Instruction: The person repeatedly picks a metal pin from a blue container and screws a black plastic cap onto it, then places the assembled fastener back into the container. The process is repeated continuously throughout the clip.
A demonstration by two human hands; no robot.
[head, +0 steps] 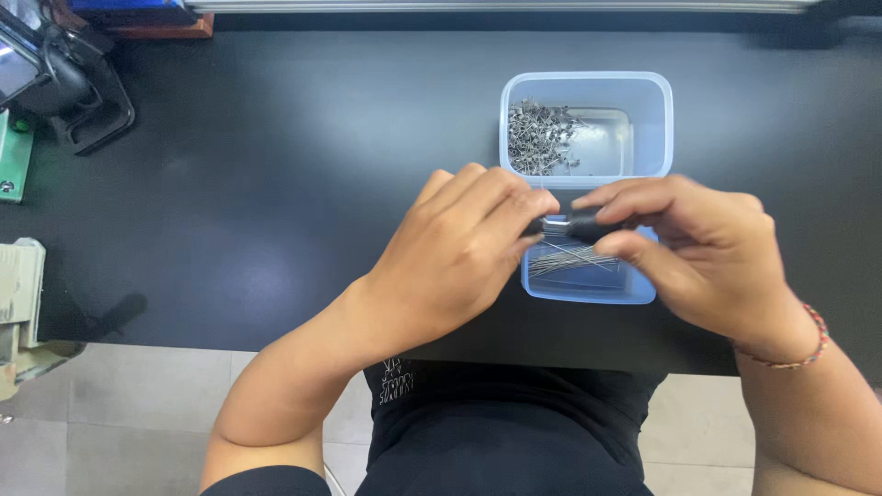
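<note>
My left hand (459, 253) and my right hand (703, 248) meet over a small clear tray (588, 287) of thin metal pins (570, 260). Between the fingertips sits a small black cylindrical piece (581, 223) with a metal part at its left end. My right hand pinches the black piece; my left fingertips close on its metal end. Just beyond stands a clear plastic box (657, 119) with a heap of small metal clips (539, 136) in its left half. A beaded bracelet (808, 344) is on my right wrist.
The black table (276, 184) runs to a front edge near my body, with grey floor tiles (138, 404) below. A black device (64, 83) sits at the far left corner, a green part (14, 156) and a beige machine (23, 303) at the left edge.
</note>
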